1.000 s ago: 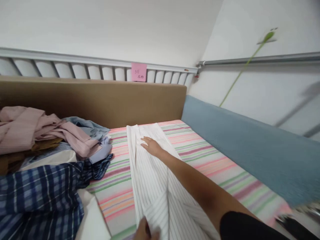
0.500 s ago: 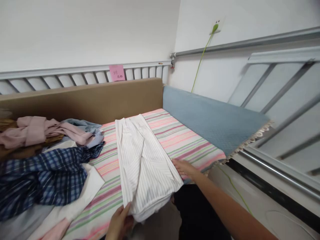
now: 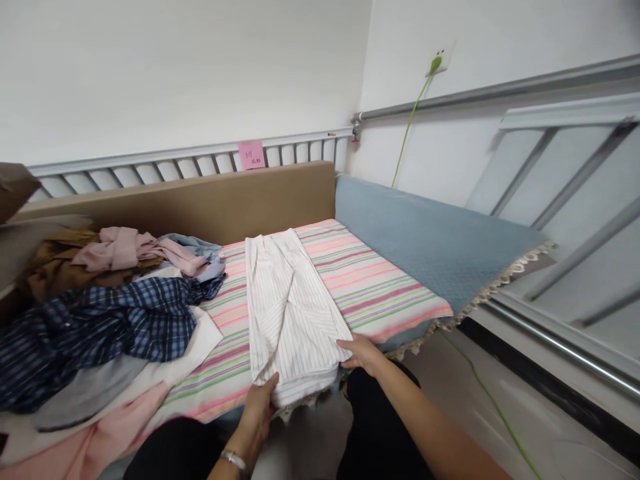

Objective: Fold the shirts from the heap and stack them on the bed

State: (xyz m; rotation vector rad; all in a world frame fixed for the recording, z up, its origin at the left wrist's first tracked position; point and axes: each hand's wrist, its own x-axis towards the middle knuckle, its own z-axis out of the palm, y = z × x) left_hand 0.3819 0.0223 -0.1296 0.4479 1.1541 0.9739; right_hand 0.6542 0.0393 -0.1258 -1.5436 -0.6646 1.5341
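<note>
While the white striped garment (image 3: 290, 313) lies folded lengthwise on the bed's striped sheet (image 3: 380, 287), running from the brown headboard panel (image 3: 200, 200) down to the near edge, both hands sit at its near end. The left hand (image 3: 260, 403) presses against the garment's near left corner, fingers closed on the folded edge where it hangs just over the bed edge; a thin bracelet (image 3: 234, 459) shows on that wrist. The right hand (image 3: 361, 352) lies at the near right corner, fingers spread flat and touching the cloth's side edge, not visibly gripping it. Left of the garment, a heap of clothes (image 3: 100, 320) covers the bed: a dark blue plaid shirt (image 3: 115, 327) on top, pink (image 3: 130, 247) and brown (image 3: 55, 267) pieces behind it near the headboard, pale grey and pink cloth nearer the camera. Right of the sheet, a blue blanket (image 3: 430, 240) with a fringed border runs along the wall. A pink sticky note (image 3: 251, 155) hangs on the white rail above the headboard, and a green cable (image 3: 407, 130) drops from a wall socket.
</note>
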